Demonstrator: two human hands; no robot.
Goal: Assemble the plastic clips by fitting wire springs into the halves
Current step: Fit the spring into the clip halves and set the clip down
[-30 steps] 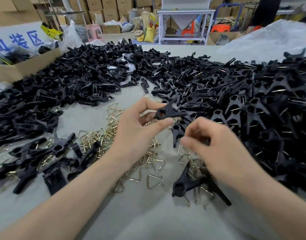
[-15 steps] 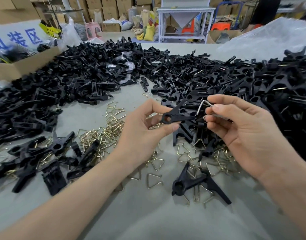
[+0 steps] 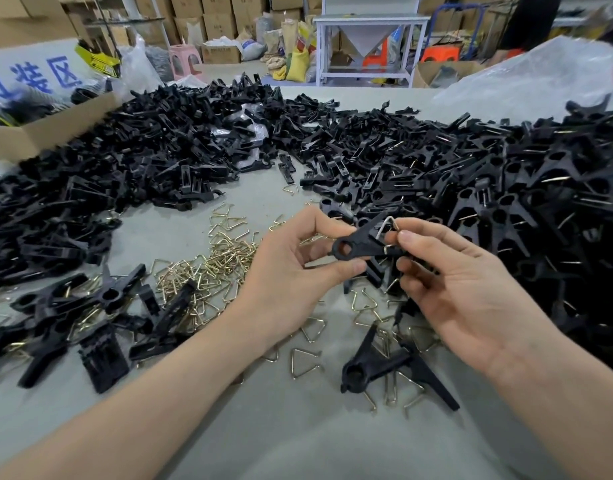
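My left hand (image 3: pixel 291 275) pinches a black plastic clip (image 3: pixel 360 245) by its round-holed end, above the table's middle. My right hand (image 3: pixel 461 289) pinches a silver wire spring (image 3: pixel 386 233) against the clip's open end; part of the spring is hidden behind my fingers. Below them lies another black clip (image 3: pixel 381 368) among loose springs. A scatter of brass-coloured wire springs (image 3: pixel 211 271) covers the grey table (image 3: pixel 298 427) to the left of my hands.
Large heaps of black clip halves (image 3: pixel 159 161) fill the back and left. Assembled clips (image 3: pixel 540 209) pile up on the right. Several clips (image 3: pixel 73 317) lie at the near left. A cardboard box (image 3: pixel 45 129) stands far left, a plastic bag (image 3: pixel 540 74) far right.
My right hand rose from the spring scatter with a wire spring and brought it to the clip's open end. My left hand kept holding the clip, shifting slightly.
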